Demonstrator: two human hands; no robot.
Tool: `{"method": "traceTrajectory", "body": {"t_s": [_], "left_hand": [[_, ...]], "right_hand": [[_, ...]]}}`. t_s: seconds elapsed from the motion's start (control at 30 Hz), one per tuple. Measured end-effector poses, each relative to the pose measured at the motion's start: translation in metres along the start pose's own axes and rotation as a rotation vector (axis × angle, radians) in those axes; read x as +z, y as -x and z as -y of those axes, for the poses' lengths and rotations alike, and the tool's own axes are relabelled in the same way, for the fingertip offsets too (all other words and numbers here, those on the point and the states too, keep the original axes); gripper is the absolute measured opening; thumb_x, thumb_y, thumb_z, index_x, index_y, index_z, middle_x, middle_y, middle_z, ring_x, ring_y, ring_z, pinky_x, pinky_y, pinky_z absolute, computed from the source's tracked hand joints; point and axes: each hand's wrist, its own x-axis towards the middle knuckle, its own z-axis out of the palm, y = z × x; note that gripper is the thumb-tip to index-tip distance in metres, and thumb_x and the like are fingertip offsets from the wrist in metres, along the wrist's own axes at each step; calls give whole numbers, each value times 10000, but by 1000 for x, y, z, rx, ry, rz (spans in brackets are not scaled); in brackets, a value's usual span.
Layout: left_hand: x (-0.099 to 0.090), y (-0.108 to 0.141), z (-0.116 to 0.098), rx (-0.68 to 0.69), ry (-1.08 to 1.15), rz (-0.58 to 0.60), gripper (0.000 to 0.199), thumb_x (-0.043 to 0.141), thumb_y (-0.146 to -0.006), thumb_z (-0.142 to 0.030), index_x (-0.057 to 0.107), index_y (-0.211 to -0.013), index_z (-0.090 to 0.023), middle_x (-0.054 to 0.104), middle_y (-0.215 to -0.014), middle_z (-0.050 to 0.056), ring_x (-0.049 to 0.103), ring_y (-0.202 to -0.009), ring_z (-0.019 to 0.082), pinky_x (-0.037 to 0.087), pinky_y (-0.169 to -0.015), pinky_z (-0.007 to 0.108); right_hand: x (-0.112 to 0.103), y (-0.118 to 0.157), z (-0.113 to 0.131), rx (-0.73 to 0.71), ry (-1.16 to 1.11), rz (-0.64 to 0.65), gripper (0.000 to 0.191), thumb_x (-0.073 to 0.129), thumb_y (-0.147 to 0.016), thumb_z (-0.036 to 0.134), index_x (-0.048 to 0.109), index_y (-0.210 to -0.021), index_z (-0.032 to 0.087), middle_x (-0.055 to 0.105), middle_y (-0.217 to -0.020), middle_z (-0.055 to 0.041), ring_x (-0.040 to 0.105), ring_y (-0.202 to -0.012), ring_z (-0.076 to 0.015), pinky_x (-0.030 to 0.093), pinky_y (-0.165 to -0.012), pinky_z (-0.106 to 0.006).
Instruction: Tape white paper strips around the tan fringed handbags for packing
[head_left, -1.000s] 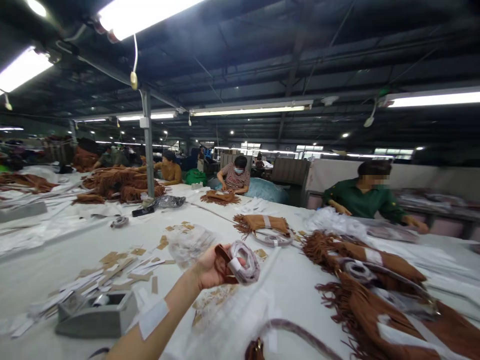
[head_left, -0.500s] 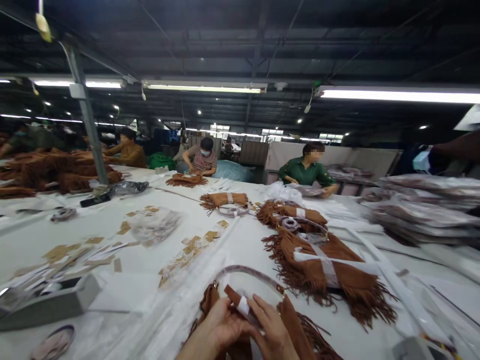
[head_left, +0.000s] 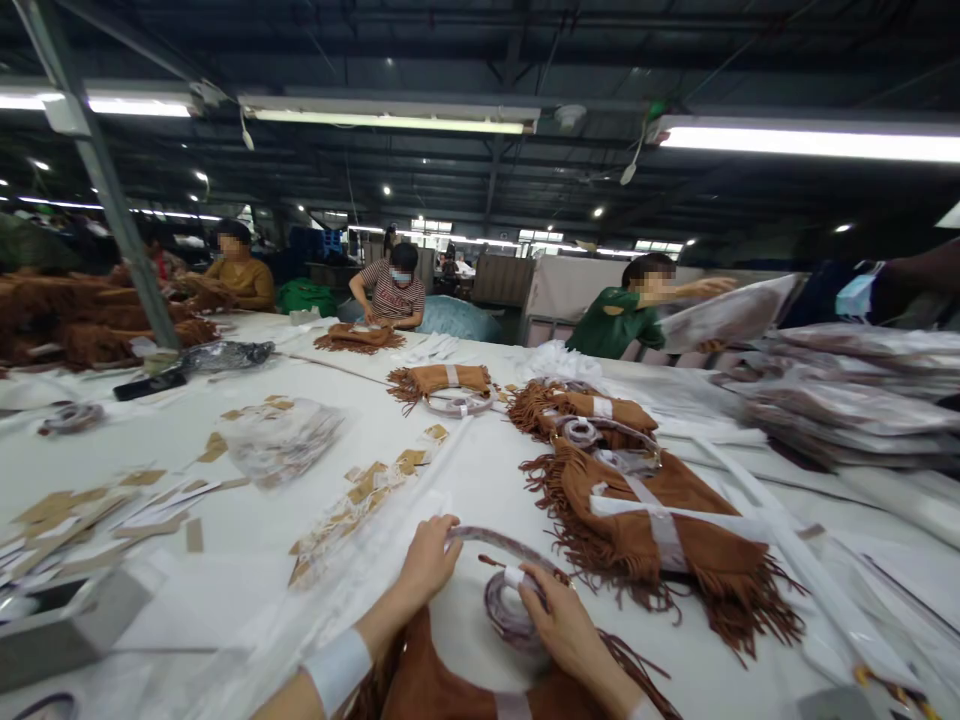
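Note:
A brown fringed suede-like bag lies right in front of me, its lower part cut off by the bottom of the view. Its curved handle, wrapped in clear film, arches up from it. My left hand is closed on the left side of this handle. My right hand pinches a coiled strap, also film-wrapped, at a white band around it. A short brown strap end sticks out of the coil to the left. The fingers of my right hand partly hide the coil's right side.
Folded fringed bags with white bands lie at right. Tan tags with strings and a clear plastic bag are at left. A grey box stands front left. Co-workers sit across; one in green lifts a bagged item beside a stack.
My left hand has moved from the strap up to the bag's handle. The coiled strap now shows in my right hand. The co-worker in green has raised a bagged item to the right.

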Motion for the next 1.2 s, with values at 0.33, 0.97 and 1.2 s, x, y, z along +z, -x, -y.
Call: {"method": "traceTrajectory", "body": {"t_s": [0.33,0.97,1.2], "left_hand": [[17,-92,31,124,-237,290,244,551,-664,-121,734,-805,-199,682,-764,57,595,-790,224,436,-809,320],[16,-134,48,94,-133,547,244,519,-670,-248,724,-754,-146,590,-593,-20,445,-573,122,357,-569,222],[27,-126,37,84,-186,458,284,475,-776,-340,646,-641,-156,563,-582,14,487,-589,150,388,-619,254]], "right_hand": [[23,-66,-28,-37,346,185,367,557,-803,208,576,-1169,200,622,-1076,-91,558,-1008,-251,409,-886,-338],[20,-112,-49,-247,464,273,236,512,-873,183,657,-1040,264,595,-1156,-74,530,-1053,-236,370,-894,-358],[23,-119,-54,-47,318,180,447,587,-819,199,479,-1252,185,660,-974,-67,604,-901,-202,414,-757,-270]]}}
